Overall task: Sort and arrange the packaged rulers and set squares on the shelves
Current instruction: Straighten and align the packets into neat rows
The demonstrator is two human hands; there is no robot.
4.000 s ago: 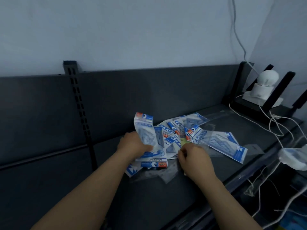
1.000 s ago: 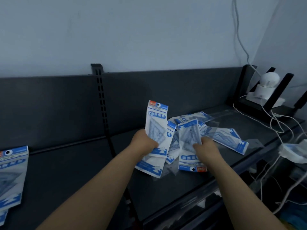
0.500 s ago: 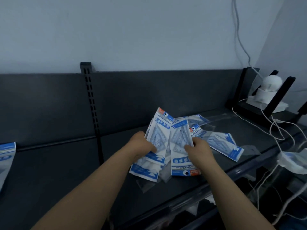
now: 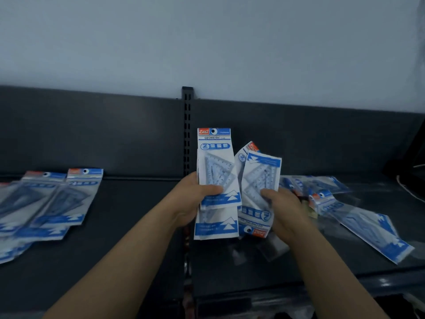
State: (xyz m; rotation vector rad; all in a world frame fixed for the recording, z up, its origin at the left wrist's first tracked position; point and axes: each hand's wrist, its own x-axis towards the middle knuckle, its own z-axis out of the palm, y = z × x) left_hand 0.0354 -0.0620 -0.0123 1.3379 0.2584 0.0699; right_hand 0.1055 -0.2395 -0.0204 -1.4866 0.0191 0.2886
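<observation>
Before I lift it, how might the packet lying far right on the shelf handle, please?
Probably light and flat: the packet is a thin sleeve. Its glossy film likely slides easily on the shelf. It should not roll.

"GEOMETRIC" (also "2") on upright packet [image 4: 215, 166]

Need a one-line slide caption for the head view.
Left hand grips upright set-square packs, right hand holds an upside-down pack above the dark shelf.

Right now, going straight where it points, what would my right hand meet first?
Likely the packets in your left hand; your right hand, holding one packet, points up-left at them; depth unclear.
</observation>
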